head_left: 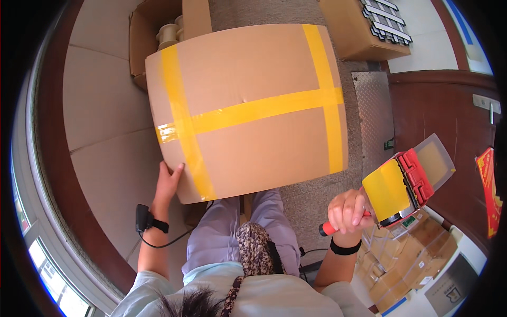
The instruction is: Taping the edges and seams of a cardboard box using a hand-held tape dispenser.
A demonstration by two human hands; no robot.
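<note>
A large cardboard box (253, 153) stands in front of my legs, with yellow tape (253, 112) across its top and a strip near each side. My left hand (170, 178) rests at the box's near left corner, its thumb on the top face and its other fingers mostly hidden along the side. Off to the right, apart from the box, my right hand (347, 211) is wrapped round the red and black handle of a tape gun (414, 178). A wide roll of yellow tape (388, 190) sits in the tape gun.
Behind the box at left, an open carton (141, 47) holds pale spools (168, 36). Another carton (364, 45) at far right carries black and white strips (386, 21). A brown door (433, 116) stands right, above stacked wrapped cartons (406, 253). A wall (100, 100) runs along the left.
</note>
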